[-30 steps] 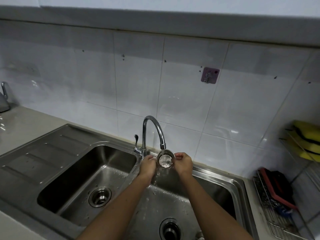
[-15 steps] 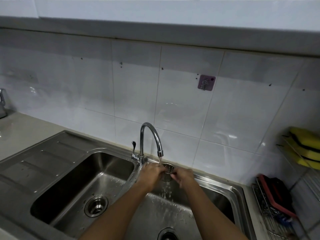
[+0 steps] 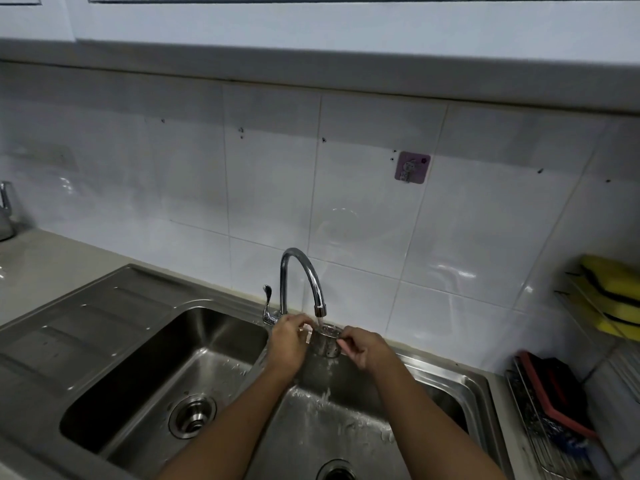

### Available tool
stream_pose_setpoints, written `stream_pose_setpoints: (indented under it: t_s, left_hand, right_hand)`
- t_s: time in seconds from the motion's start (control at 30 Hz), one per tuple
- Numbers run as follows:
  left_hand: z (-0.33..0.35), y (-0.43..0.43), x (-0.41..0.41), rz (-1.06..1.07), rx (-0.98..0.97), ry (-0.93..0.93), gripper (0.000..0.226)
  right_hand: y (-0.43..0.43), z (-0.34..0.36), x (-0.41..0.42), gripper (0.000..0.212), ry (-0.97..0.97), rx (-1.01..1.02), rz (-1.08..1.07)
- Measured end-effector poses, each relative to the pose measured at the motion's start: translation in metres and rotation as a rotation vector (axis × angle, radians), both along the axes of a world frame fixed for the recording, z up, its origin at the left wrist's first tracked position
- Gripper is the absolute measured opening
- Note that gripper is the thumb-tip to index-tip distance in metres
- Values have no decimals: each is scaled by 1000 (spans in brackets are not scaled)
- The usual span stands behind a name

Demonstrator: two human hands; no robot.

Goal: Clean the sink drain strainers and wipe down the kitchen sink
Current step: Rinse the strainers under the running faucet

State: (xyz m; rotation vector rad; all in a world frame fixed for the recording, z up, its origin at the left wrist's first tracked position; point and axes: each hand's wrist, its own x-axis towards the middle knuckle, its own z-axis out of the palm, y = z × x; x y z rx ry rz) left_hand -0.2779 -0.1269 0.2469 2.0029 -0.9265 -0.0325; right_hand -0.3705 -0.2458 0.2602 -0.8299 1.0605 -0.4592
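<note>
A perforated steel drain strainer [image 3: 325, 342] sits upright under the running chrome faucet [image 3: 301, 275], over the right basin [image 3: 446, 386] of the double sink. My left hand [image 3: 287, 341] grips its left rim and my right hand [image 3: 363, 346] pinches its right rim. Water falls from the spout into the strainer and drips through onto the wet basin floor. The right basin's open drain hole [image 3: 337, 472] shows at the bottom edge. A second strainer [image 3: 192, 415] sits in the left basin's drain.
A ribbed drainboard [image 3: 79, 327] lies left of the left basin [image 3: 145, 372]. On the right stands a wire rack [image 3: 554, 441] with a red-and-black item, and yellow sponges [image 3: 613, 292] sit on a shelf above it. A purple hook [image 3: 412, 167] hangs on the tiled wall.
The strainer went from tilted with its opening toward me to upright under the stream, held slightly lower. The view has risen a little.
</note>
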Motion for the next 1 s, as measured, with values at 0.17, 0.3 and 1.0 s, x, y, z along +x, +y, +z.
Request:
stream_pose_setpoints:
  t_s: [0.17,0.3,1.0]
  left_hand:
    - [5,-7,7,-84,-19,212,28]
    - [7,-20,11,-167,-27,308,45]
    - [-20,-13,23,169,173,528,25]
  right_hand:
    - [-8,-10,7,22,-129,141,-32]
    - [-10,-24,11,17,-223,258,-108]
    - [9,-26,15,28,37,84,92]
